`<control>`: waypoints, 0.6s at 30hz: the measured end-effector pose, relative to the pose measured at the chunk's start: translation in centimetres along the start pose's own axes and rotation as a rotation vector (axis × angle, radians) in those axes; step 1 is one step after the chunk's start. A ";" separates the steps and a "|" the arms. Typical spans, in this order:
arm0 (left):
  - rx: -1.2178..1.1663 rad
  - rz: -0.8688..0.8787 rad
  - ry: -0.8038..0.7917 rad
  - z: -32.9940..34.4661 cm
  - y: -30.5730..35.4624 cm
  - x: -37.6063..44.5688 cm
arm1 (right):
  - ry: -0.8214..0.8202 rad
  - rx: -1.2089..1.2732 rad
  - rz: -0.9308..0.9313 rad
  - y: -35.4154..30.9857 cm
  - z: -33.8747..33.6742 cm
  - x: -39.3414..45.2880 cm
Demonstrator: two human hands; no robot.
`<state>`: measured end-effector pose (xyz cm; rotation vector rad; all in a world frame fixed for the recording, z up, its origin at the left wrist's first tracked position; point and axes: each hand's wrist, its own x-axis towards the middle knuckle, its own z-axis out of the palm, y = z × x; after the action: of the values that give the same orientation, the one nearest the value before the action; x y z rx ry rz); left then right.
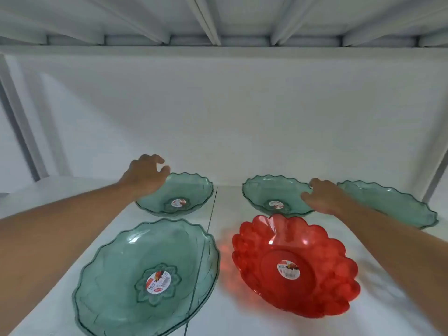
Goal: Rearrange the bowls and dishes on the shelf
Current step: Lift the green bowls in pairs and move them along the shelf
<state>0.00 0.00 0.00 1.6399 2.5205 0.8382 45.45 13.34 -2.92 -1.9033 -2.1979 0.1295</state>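
Note:
Five translucent scalloped dishes stand on a white shelf (218, 316). A large green bowl (116, 275) is at the front left and a red bowl (317, 251) at the front right. Behind them are a green bowl on the left (194, 187), a green bowl in the middle (269, 190) and a green dish at the right (397, 207). My left hand (145, 175) hovers over the back-left bowl's left rim, fingers curled and apart, holding nothing. My right hand (322, 197) grips the right rim of the middle bowl, thumb inside it.
The shelf's white back wall (242, 117) rises just behind the back row. The ribbed underside of the shelf above (218, 20) is overhead. Upright posts stand at the far left (17, 122) and far right (436, 170). A seam runs down the shelf's middle.

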 end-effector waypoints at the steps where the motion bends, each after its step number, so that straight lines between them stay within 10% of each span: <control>1: 0.041 -0.075 0.008 0.0 -0.8 0.2 | -0.016 0.049 0.024 0.1 0.2 0.2; 10: -0.256 -0.551 -0.275 2.0 -3.9 -0.2 | -0.118 0.652 0.370 0.5 2.5 1.3; 18: -0.585 -0.523 -0.040 -0.4 -2.7 0.1 | 0.008 0.939 0.394 -2.0 0.9 3.7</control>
<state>-2.41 -0.87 -0.85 0.7708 2.1937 1.2719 42.84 16.74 -2.92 -1.6716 -1.3034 1.0060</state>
